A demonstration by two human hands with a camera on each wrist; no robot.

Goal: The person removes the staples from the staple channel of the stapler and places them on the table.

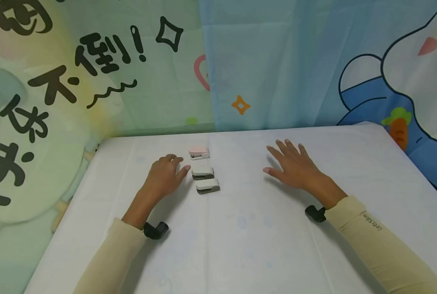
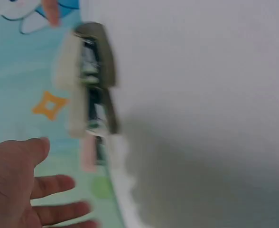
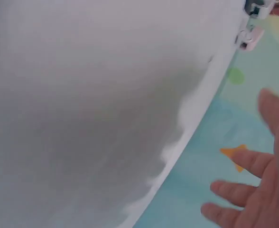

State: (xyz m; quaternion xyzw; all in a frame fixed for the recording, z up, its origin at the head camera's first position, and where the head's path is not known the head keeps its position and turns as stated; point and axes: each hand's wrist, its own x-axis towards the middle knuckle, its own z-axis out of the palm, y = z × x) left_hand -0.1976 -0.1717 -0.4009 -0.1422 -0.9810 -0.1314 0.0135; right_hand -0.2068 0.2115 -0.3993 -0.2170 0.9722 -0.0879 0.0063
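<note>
Three small staplers stand in a column on the white table, left of centre in the head view. Farthest back is a pink and white stapler (image 1: 198, 151); in front of it come a middle white stapler (image 1: 202, 170) with a dark base and a front white stapler (image 1: 207, 185), also dark underneath. Just left of them my left hand (image 1: 163, 175) hovers, its thumb toward the middle one and nothing held. My right hand (image 1: 295, 169) is well to their right, fingers spread over the table and holding nothing. In the left wrist view the staplers look blurred.
A white cloth covers the table (image 1: 240, 245). Behind its far edge hangs a printed curtain (image 1: 270, 73) with cartoon figures and large characters. Each wrist wears a black camera mount, such as the left one (image 1: 155, 230).
</note>
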